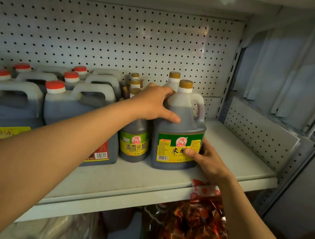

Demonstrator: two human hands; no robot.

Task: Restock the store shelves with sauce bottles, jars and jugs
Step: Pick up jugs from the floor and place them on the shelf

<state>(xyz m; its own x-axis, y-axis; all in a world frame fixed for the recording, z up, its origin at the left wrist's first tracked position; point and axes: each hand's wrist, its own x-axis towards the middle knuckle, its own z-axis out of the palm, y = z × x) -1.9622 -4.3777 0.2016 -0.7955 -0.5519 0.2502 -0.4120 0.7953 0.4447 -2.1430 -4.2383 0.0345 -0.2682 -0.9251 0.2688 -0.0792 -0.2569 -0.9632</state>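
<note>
Hands (pixel 154 103) (pixel 207 158) grip dark vinegar jug (pixel 179 126) on shelf (pixel 234 155).

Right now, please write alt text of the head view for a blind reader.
Two hands steady a gold-capped rice vinegar jug on a store shelf: the left hand on its shoulder, the right hand at its label. Red-capped jugs stand left.

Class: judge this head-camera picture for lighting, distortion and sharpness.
Head view: dim, cool light; wide-angle bend bows the shelf edge and pegboard; the gold-capped jug label reads sharply, while the bags below look softer.
</note>
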